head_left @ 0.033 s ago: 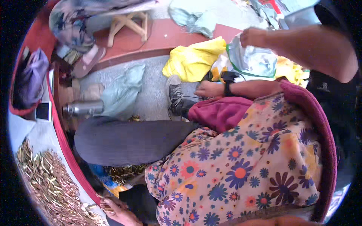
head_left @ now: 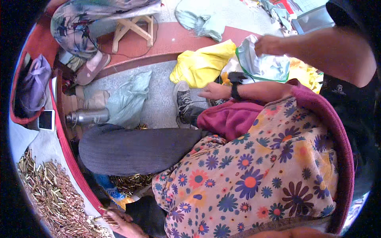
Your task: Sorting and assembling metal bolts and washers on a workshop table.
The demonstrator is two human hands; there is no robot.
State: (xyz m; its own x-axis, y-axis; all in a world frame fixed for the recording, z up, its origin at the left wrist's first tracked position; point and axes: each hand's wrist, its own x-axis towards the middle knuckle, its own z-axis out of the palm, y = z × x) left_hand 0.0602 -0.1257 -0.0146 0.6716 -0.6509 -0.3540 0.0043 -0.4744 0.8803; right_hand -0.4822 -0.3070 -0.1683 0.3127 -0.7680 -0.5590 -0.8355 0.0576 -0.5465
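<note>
At the lower left, my left hand is closed at the edge of the work surface, its fingers pinched round small brass-coloured tubes; how many cannot be made out. Beside it spreads a heap of loose brass tubes and small copper-coloured pieces. A strip of bare arm runs along the bottom edge, its hand out of the picture. My right hand is not in view. A flowered cloth with a maroon border covers much of the lower right.
A co-worker's hand grips a white and green bag. Another hand with a black watch is near a sneaker. Around are a yellow cloth, steel flask, white phone, wooden stool and purple bag.
The co-worker's bag has tilted and its top stands higher. The hand with the watch has shifted slightly left. My left hand stays near the heap, its fingers slightly further left.
</note>
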